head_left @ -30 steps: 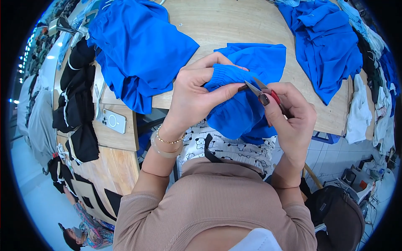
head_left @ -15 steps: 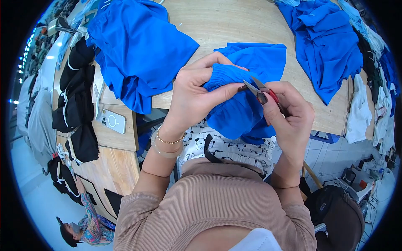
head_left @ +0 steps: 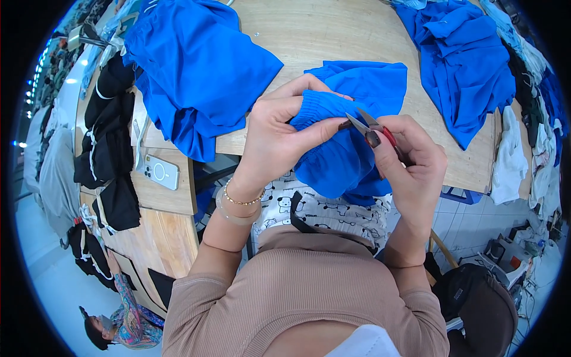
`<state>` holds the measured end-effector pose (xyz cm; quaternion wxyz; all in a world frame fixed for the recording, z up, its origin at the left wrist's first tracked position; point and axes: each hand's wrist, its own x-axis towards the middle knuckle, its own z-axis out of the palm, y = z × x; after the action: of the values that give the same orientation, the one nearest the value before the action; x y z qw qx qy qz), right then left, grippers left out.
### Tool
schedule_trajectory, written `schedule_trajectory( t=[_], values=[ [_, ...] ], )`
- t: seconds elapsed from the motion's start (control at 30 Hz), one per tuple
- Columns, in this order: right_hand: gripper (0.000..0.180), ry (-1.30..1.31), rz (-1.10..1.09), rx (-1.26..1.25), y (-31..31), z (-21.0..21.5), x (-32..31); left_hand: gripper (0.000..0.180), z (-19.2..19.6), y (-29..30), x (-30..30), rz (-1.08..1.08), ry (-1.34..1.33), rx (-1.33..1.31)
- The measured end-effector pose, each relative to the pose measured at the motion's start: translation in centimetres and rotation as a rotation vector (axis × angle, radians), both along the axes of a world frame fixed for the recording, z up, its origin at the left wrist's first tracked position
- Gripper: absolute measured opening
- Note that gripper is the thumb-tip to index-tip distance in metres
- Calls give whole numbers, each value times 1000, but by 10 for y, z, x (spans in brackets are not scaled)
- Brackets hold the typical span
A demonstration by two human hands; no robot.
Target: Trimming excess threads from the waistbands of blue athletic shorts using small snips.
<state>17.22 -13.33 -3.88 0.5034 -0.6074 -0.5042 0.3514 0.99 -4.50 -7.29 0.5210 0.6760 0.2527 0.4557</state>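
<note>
My left hand (head_left: 278, 134) pinches the ribbed edge of a blue garment (head_left: 357, 128) that hangs from the wooden table (head_left: 333, 33) down over my lap. In my right hand (head_left: 413, 163) I hold small red-handled thread snips (head_left: 370, 126), their metal tips touching the fabric fold right beside my left thumb. Gold and clear bracelets sit on my left wrist.
A heap of blue garments (head_left: 190, 65) lies at the table's left, another blue pile (head_left: 464, 59) at the right. Black garments (head_left: 110, 143) hang over the left edge near a white phone (head_left: 157, 171). White cloth (head_left: 511, 160) drapes at the right. Another person (head_left: 119, 321) sits lower left.
The snips have shifted very slightly against the fold; both hands stay in nearly the same place on the garment.
</note>
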Motion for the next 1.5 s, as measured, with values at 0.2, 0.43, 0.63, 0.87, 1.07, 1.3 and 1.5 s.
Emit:
schedule_trajectory(
  t=[0.2,0.43,0.63,0.87,1.07,1.3,1.5],
  values=[
    [7,-18,-9,8,1,1,-1,15,-1,0,1,19,15,19],
    [6,-44,11,-32,3,3,0,16,-3,0,-1,29,22,54],
    [10,130,70,56,4,-12,2,16,-1,0,-1,-54,-23,-28],
    [14,274,76,103,1,-10,8,15,2,-3,-1,-55,-43,-104],
    [29,99,49,-56,12,-3,9,13,-1,1,-5,-122,-39,-116],
    [16,-71,-6,165,7,-19,5,17,2,7,-2,-193,-38,-17],
    [21,86,-8,45,6,-15,9,16,7,-4,-1,-146,-26,-177]
  ],
)
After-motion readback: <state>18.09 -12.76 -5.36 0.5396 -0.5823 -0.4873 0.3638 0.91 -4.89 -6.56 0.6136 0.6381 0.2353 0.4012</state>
